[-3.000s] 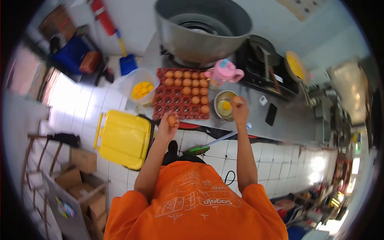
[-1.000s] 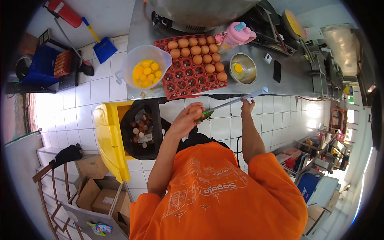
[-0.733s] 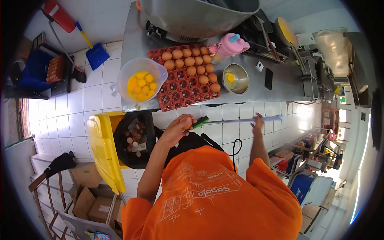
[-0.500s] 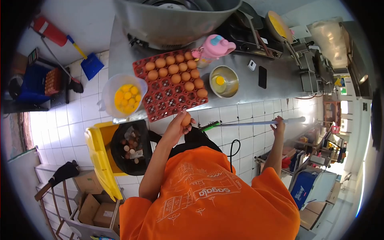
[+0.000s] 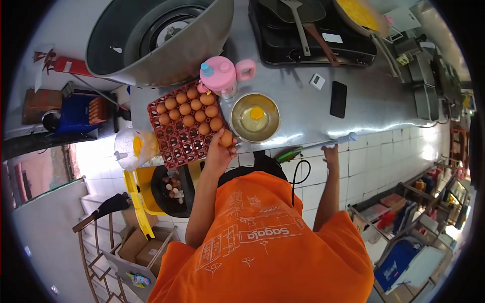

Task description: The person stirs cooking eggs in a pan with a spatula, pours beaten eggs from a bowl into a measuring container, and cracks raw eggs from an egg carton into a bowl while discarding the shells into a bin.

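Note:
My left hand is closed around a brown egg at the near right corner of a red egg tray. Several whole eggs fill the tray's far part; its near cells hold none. Just right of the tray, a steel bowl contains one yolk in clear egg white. Left of the tray stands a clear plastic pitcher with yellow yolks inside. My right hand is closed at the pale blue handle of a green-headed broom, beyond the table's near edge.
A pink bottle stands behind the tray, beside a large metal pot. A black stove carries pans and a spatula. A timer and phone lie on the table. Below is a yellow bin with eggshells.
My view has shifted towards the table. My left hand, still around the egg, has moved up beside the tray's right edge and nearer the bowl. The broom handle has tilted with my right hand.

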`<action>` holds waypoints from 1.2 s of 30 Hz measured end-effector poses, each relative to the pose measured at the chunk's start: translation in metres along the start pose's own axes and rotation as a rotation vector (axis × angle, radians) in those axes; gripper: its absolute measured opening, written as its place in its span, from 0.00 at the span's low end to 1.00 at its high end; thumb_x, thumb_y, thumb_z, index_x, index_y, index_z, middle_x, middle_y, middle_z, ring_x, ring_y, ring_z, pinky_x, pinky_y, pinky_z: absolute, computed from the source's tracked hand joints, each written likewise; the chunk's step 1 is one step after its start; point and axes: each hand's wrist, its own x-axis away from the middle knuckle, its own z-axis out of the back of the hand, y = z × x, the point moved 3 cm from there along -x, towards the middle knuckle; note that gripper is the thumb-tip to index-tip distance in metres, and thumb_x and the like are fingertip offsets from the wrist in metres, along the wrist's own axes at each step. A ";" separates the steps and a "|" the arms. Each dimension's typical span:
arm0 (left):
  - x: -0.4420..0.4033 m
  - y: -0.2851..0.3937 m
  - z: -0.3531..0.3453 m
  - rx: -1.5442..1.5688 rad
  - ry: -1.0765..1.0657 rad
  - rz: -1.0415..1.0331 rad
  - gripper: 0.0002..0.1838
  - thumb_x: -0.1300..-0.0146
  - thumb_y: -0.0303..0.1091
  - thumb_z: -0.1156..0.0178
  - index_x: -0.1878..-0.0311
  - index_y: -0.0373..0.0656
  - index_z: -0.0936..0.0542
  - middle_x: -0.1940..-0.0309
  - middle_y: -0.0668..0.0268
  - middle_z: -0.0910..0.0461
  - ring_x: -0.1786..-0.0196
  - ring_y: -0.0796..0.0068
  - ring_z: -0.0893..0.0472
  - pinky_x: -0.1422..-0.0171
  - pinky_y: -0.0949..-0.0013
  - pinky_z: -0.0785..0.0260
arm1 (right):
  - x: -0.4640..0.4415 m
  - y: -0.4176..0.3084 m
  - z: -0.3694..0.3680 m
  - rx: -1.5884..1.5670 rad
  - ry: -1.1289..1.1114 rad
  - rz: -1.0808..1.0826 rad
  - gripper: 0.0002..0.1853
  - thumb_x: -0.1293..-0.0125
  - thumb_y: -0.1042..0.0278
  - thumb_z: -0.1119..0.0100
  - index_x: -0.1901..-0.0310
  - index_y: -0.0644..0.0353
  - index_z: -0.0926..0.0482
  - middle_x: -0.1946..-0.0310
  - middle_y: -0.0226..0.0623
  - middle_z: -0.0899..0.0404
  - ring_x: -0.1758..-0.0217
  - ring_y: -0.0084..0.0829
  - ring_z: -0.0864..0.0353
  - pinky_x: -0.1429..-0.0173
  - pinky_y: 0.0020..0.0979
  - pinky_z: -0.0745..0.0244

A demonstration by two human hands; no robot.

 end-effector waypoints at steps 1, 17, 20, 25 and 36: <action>0.000 0.000 0.000 0.015 0.050 -0.014 0.17 0.30 0.55 0.46 0.55 0.51 0.25 0.67 0.72 0.23 0.72 0.79 0.28 0.69 0.74 0.36 | -0.003 0.009 0.013 0.184 0.005 0.045 0.39 0.42 0.57 0.34 0.32 0.66 0.36 0.38 0.54 0.26 0.42 0.50 0.19 0.63 0.45 0.17; 0.063 0.030 0.074 0.365 0.421 -0.450 0.17 0.31 0.58 0.48 0.58 0.55 0.24 0.68 0.75 0.20 0.75 0.80 0.30 0.71 0.73 0.40 | 0.241 -0.317 -0.171 0.426 -0.715 1.528 0.18 0.38 0.59 0.36 0.51 0.61 0.23 0.57 0.45 0.19 0.51 0.51 0.20 0.49 0.50 0.24; 0.073 0.020 0.086 0.324 0.459 -0.463 0.17 0.31 0.59 0.50 0.59 0.57 0.25 0.69 0.76 0.21 0.75 0.79 0.30 0.72 0.73 0.41 | 0.248 -0.313 -0.183 0.550 -0.567 1.484 0.17 0.39 0.59 0.37 0.53 0.60 0.23 0.58 0.47 0.19 0.52 0.50 0.20 0.49 0.49 0.24; 0.055 0.010 0.103 0.164 0.482 -0.456 0.16 0.31 0.59 0.48 0.62 0.59 0.26 0.72 0.74 0.23 0.74 0.80 0.31 0.71 0.74 0.41 | 0.262 -0.300 -0.186 0.267 -0.524 1.568 0.07 0.40 0.68 0.42 0.67 0.61 0.26 0.66 0.46 0.21 0.60 0.51 0.21 0.53 0.50 0.26; 0.035 0.056 0.096 -0.052 0.456 -0.377 0.18 0.31 0.61 0.48 0.61 0.56 0.28 0.72 0.75 0.26 0.76 0.79 0.33 0.73 0.70 0.40 | -0.072 -0.303 0.149 0.697 -0.042 0.557 0.29 0.25 0.45 0.61 0.50 0.67 0.21 0.61 0.50 0.21 0.61 0.45 0.23 0.57 0.40 0.27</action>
